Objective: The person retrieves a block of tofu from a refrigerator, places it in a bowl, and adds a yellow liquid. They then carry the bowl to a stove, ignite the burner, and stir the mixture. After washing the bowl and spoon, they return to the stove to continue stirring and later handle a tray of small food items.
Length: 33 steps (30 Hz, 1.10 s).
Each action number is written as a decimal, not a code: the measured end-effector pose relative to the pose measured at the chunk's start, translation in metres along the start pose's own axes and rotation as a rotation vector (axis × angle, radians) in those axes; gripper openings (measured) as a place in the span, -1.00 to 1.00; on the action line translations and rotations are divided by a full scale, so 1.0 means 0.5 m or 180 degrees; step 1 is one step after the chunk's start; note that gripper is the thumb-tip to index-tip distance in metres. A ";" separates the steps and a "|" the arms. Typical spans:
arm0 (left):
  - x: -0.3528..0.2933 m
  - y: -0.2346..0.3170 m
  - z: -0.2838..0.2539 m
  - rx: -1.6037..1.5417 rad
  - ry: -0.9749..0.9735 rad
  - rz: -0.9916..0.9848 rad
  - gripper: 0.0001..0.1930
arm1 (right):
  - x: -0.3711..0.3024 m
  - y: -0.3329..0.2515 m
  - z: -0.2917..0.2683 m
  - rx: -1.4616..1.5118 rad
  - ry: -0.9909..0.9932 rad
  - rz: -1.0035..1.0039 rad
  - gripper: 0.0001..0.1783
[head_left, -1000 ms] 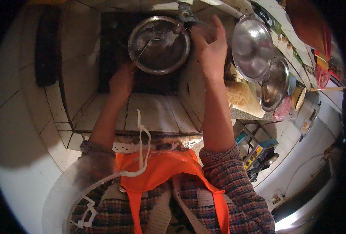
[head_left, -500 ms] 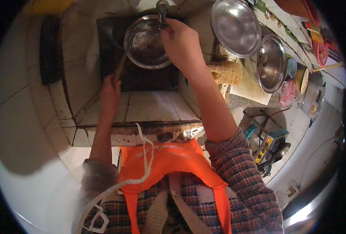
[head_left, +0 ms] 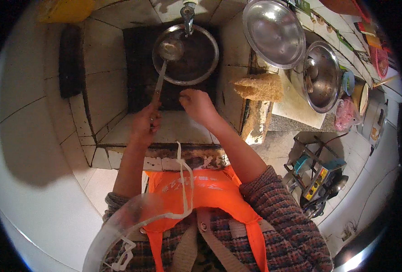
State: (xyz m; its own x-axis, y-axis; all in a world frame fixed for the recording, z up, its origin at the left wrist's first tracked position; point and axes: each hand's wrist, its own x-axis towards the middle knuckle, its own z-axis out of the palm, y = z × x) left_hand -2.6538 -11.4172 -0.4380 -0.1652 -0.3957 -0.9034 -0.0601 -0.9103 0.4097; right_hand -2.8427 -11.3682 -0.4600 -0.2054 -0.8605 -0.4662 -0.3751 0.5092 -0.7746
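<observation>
My left hand (head_left: 146, 123) is wrapped round the brown grip of a long-handled metal ladle (head_left: 160, 84). The bowl of the ladle lies over the left part of a round metal basin (head_left: 186, 83), beneath the tap (head_left: 188, 17). The basin rests on the dark floor of a tiled sink (head_left: 153, 122). My right hand (head_left: 198, 107) hovers just in front of the basin, apart from it, with its fingers curled in and nothing visible in them.
A loofah-like scrubber (head_left: 258, 88) sits on the sink's right edge. Two more metal bowls, an upper one (head_left: 274, 34) and a lower one (head_left: 322, 77), stand on the right counter beside a pink plastic bag (head_left: 346, 113). A gas stove (head_left: 318, 174) is lower right.
My right hand has let go of the tap and drawn back toward me. The ladle's bowl has come up to the basin's upper left, and my left hand has shifted right.
</observation>
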 end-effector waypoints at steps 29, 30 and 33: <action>0.293 0.047 -0.035 0.0783 -0.1321 -0.0083 -0.89 | 0.328 -0.081 0.066 -0.1418 0.0642 -0.0526 -0.57; 0.299 0.041 -0.033 0.0420 -0.1372 -0.0137 -0.89 | 0.348 -0.018 0.068 -0.1522 0.0689 0.0026 -0.58; 0.330 0.028 -0.028 -0.0575 -0.0984 -0.1439 -0.86 | 0.446 0.170 0.050 -0.1824 0.0739 0.0695 -0.67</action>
State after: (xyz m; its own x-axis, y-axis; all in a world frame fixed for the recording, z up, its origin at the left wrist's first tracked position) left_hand -2.6679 -11.4971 -0.5829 -0.4440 0.0667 -0.8935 -0.0269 -0.9978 -0.0612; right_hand -2.8976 -11.5165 -0.6404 -0.4972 -0.7519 -0.4329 -0.7117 0.6388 -0.2923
